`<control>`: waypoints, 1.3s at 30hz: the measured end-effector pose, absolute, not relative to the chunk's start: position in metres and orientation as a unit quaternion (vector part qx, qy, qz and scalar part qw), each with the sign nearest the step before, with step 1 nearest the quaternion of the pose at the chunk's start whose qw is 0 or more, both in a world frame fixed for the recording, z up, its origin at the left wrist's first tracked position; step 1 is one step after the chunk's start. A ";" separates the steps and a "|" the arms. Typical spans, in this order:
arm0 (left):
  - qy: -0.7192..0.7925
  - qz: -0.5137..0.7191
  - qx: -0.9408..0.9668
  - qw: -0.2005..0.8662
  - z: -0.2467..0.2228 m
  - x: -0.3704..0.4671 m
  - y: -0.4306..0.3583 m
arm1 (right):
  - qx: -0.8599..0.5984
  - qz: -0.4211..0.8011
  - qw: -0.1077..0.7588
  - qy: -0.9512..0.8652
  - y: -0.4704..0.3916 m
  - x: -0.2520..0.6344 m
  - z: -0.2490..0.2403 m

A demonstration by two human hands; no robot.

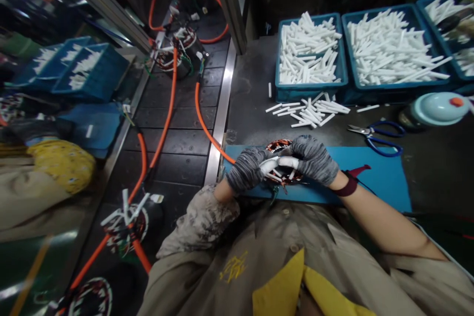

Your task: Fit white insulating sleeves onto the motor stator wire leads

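Observation:
Both my hands wear grey knitted gloves with white fingertips and meet over a round motor part (pixel 280 146) with copper windings, on a blue mat (pixel 385 177). My left hand (pixel 250 168) is at its left side, fingers bent together over the windings. From the right, my right hand (pixel 313 159) reaches onto the part, its fingers pressed together close to the left fingertips. Whatever the fingers pinch is too small or hidden to make out. Short white tubes show among the windings under the fingertips. An orange sleeve (pixel 209 136) runs up to the part from the left.
Blue bins (pixel 313 93) of white tubes stand at the back, with loose tubes (pixel 314 111) before them. Blue-handled scissors (pixel 385 140) and a lidded jar (pixel 439 108) lie to the right. Left, a conveyor (pixel 185 150) carries more wound parts; beyond it is a co-worker's yellow sleeve (pixel 61 163).

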State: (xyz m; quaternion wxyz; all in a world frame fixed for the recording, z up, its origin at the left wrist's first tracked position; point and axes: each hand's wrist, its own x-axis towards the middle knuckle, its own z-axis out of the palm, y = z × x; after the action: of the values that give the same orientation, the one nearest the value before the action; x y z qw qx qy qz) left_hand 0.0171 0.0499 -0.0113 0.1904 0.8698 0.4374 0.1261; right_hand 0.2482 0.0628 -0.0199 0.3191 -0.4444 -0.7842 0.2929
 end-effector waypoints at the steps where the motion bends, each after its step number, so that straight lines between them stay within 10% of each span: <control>1: 0.439 0.134 0.862 0.216 -0.009 0.016 0.051 | -0.443 0.298 0.319 -0.783 0.064 0.249 -0.020; 8: 0.401 0.144 0.840 0.337 0.006 0.012 0.061 | -0.355 0.418 0.297 -0.782 0.073 0.262 -0.017; 19: 0.495 -0.030 0.859 0.127 0.016 0.065 0.058 | -0.427 0.363 0.353 -0.749 0.069 0.281 -0.018; 31: 0.315 0.141 0.915 0.209 -0.008 -0.016 0.047 | -0.477 0.528 0.283 -0.644 0.036 0.314 -0.041; 39: 0.500 0.002 0.859 0.111 0.007 0.030 0.018 | -0.541 0.174 0.250 -0.784 0.092 0.302 -0.048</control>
State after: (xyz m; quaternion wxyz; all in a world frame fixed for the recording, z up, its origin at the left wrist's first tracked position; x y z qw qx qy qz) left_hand 0.0301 0.0185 0.0072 0.1108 0.8588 0.5001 0.0016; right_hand 0.3024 0.0920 -0.0485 0.2498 -0.5405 -0.7843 0.1740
